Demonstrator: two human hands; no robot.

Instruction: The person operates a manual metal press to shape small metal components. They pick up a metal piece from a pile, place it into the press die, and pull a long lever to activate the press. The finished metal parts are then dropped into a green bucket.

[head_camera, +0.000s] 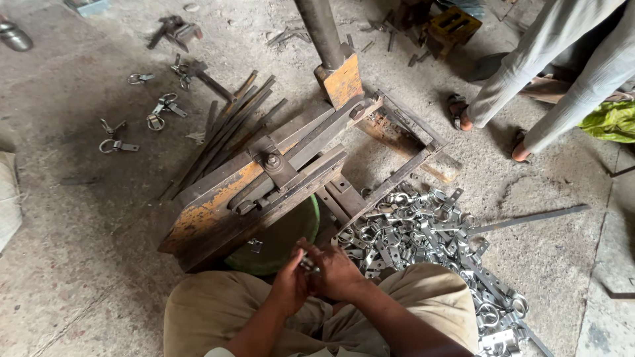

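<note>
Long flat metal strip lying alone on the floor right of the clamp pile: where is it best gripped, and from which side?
Probably the flat strip's far right end, from above. That end lies bare on the concrete floor, while the left end runs toward the pile of metal clamps. Lying flat, it likely needs one edge tipped up first.

Small metal clamp piece [308,264], silvery grey, pinched between both hands just above the knees, mostly hidden by fingers, so shape and tilt hard to tell. Held close in front of the rusty orange press [264,185], just left of the heap of like clamps [423,238] spread on the floor.
</note>
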